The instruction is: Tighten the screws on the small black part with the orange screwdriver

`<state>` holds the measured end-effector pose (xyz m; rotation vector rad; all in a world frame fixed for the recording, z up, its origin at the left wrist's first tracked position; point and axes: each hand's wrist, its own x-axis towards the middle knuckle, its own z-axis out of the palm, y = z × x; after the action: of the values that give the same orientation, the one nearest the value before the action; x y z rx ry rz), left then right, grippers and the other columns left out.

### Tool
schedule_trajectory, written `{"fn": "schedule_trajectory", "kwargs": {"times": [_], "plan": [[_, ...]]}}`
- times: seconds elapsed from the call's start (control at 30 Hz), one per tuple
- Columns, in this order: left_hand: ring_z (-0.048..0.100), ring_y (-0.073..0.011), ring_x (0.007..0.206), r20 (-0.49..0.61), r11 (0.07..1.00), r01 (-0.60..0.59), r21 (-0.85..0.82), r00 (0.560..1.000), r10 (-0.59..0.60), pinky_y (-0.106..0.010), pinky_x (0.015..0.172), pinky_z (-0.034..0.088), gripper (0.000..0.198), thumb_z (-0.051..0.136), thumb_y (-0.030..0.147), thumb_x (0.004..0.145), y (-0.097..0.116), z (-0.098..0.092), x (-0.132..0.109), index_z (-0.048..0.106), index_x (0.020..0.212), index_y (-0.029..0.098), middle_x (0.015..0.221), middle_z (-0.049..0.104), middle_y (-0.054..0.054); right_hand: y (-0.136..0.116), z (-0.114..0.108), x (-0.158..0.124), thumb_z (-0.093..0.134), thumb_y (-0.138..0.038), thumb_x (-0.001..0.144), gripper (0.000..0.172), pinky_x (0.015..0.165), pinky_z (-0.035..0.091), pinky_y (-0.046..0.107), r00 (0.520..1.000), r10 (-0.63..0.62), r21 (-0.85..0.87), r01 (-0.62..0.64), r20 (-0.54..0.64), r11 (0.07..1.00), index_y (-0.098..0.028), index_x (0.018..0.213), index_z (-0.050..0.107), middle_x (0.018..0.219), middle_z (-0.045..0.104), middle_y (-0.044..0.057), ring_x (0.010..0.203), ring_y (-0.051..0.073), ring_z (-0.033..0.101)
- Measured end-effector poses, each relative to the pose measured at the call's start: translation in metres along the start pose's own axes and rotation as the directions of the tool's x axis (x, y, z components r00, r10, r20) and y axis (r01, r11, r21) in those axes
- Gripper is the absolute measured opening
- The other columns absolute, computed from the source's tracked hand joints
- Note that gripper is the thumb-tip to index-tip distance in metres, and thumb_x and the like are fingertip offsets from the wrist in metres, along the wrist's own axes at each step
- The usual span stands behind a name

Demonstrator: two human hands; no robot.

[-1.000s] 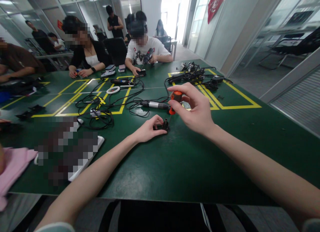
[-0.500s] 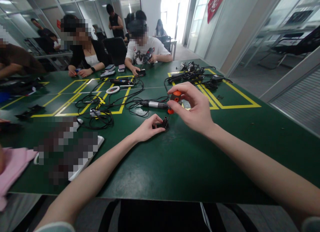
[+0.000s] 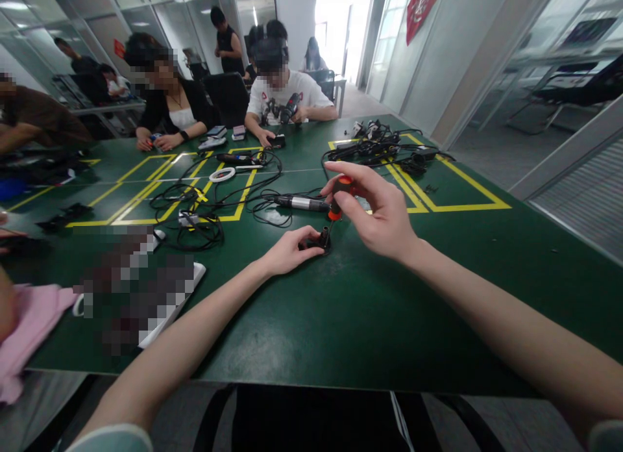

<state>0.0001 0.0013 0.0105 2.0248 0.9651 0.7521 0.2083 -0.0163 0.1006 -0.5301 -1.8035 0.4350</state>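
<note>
My right hand point(image 3: 382, 208) is closed around the handle of an orange-and-black screwdriver point(image 3: 335, 210), its thin shaft slanting down. The shaft's lower end meets a small black part point(image 3: 325, 239) with a short upright tube, lying on the green table point(image 3: 292, 315). Thumb and fingers of my left hand point(image 3: 291, 249) pinch that black part from its left side. The exact contact of the screwdriver tip is too small to make out. Just behind both hands lies a black-and-silver electric screwdriver point(image 3: 304, 204) with its cable.
Tangled black cables point(image 3: 187, 218) spread left of centre, near a white ring point(image 3: 222, 174). More cables and adapters point(image 3: 384, 147) lie at the back right. Two blurred flat items and a pink cloth point(image 3: 36, 312) are at the left. Across the table, a person point(image 3: 280, 101) holds a power tool.
My right fingers have shifted around the screwdriver handle, the thumb now further across it. The left hand stays on the black part. The whole view has moved slightly.
</note>
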Motion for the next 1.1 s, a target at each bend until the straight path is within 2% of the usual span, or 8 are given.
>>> {"fn": "schedule_trajectory", "kwargs": {"times": [0.2, 0.33, 0.43, 0.6, 0.73, 0.9, 1.0, 1.1], "plan": [[0.072, -0.0219, 0.096, 0.036, 0.999, -0.008, 0.033, 0.999, 0.007, -0.032, 0.088, 0.058, 0.042, 0.072, 0.036, 0.096, -0.004, -0.002, 0.001, 0.075, 0.133, 0.017, 0.121, 0.081, -0.009, 0.005, 0.000, -0.001, 0.058, -0.024, 0.106, 0.020, 0.075, 0.059, 0.031, 0.999, 0.023, 0.048, -0.024, 0.023, 0.999, -0.022, 0.124, 0.067, 0.108, 0.075, 0.005, 0.085, 0.015, 0.073], [0.073, -0.0261, 0.117, 0.058, 0.999, -0.028, -0.026, 0.998, 0.029, -0.037, 0.108, 0.055, 0.038, 0.058, 0.035, 0.104, -0.009, -0.004, 0.004, 0.078, 0.131, 0.015, 0.130, 0.081, -0.009, 0.006, 0.000, 0.000, 0.066, -0.026, 0.100, 0.022, 0.080, 0.058, 0.033, 0.999, 0.035, 0.006, -0.035, -0.004, 0.999, -0.022, 0.122, 0.065, 0.107, 0.075, 0.004, 0.091, 0.018, 0.073], [0.072, -0.0261, 0.123, 0.062, 0.999, -0.032, -0.036, 0.997, 0.035, -0.037, 0.116, 0.052, 0.038, 0.053, 0.035, 0.107, -0.011, -0.004, 0.007, 0.077, 0.131, 0.016, 0.135, 0.079, -0.009, 0.007, 0.000, 0.000, 0.065, -0.024, 0.100, 0.024, 0.081, 0.058, 0.035, 0.999, 0.036, -0.012, -0.036, 0.006, 0.999, -0.023, 0.123, 0.064, 0.109, 0.075, 0.004, 0.094, 0.019, 0.074], [0.072, -0.0251, 0.123, 0.054, 0.999, -0.035, -0.009, 0.998, 0.036, -0.036, 0.116, 0.053, 0.038, 0.050, 0.034, 0.109, -0.011, -0.001, 0.007, 0.075, 0.132, 0.015, 0.133, 0.079, -0.009, 0.005, 0.001, -0.001, 0.063, -0.019, 0.099, 0.026, 0.083, 0.059, 0.038, 0.999, 0.043, -0.019, -0.044, -0.005, 0.999, -0.023, 0.125, 0.066, 0.112, 0.074, 0.006, 0.099, 0.021, 0.073], [0.072, -0.0254, 0.122, 0.049, 0.999, -0.034, 0.004, 0.998, 0.034, -0.037, 0.115, 0.054, 0.038, 0.049, 0.034, 0.109, -0.011, 0.000, 0.007, 0.075, 0.130, 0.016, 0.132, 0.079, -0.009, 0.002, 0.001, -0.002, 0.064, -0.021, 0.099, 0.028, 0.081, 0.061, 0.039, 0.999, 0.026, -0.067, -0.028, -0.031, 0.997, -0.025, 0.127, 0.070, 0.110, 0.071, 0.008, 0.102, 0.024, 0.070], [0.073, -0.0256, 0.122, 0.053, 0.999, -0.048, 0.003, 0.997, 0.048, -0.037, 0.115, 0.054, 0.037, 0.050, 0.033, 0.110, -0.013, 0.000, 0.006, 0.075, 0.131, 0.017, 0.133, 0.080, -0.009, 0.007, 0.001, -0.003, 0.056, -0.027, 0.104, 0.041, 0.084, 0.064, 0.042, 0.996, 0.080, 0.026, -0.081, 0.044, 0.996, -0.027, 0.145, 0.058, 0.114, 0.072, 0.008, 0.089, 0.021, 0.072], [0.073, -0.0250, 0.122, 0.044, 0.999, -0.048, 0.003, 0.998, 0.047, -0.038, 0.116, 0.053, 0.037, 0.049, 0.029, 0.109, -0.014, 0.000, 0.005, 0.076, 0.130, 0.016, 0.133, 0.080, -0.009, 0.013, 0.002, -0.003, 0.056, -0.026, 0.105, 0.033, 0.081, 0.064, 0.037, 0.996, 0.074, 0.115, -0.079, 0.049, 0.990, -0.028, 0.138, 0.058, 0.115, 0.072, 0.006, 0.082, 0.017, 0.072], [0.073, -0.0245, 0.122, 0.035, 0.999, -0.035, 0.009, 0.999, 0.035, -0.037, 0.116, 0.053, 0.038, 0.048, 0.028, 0.108, -0.015, -0.001, 0.004, 0.077, 0.130, 0.016, 0.133, 0.080, -0.008, 0.015, 0.003, -0.003, 0.059, -0.022, 0.103, 0.026, 0.079, 0.062, 0.034, 0.997, 0.072, 0.124, -0.076, 0.041, 0.989, -0.027, 0.129, 0.060, 0.112, 0.073, 0.004, 0.084, 0.016, 0.072]]}}
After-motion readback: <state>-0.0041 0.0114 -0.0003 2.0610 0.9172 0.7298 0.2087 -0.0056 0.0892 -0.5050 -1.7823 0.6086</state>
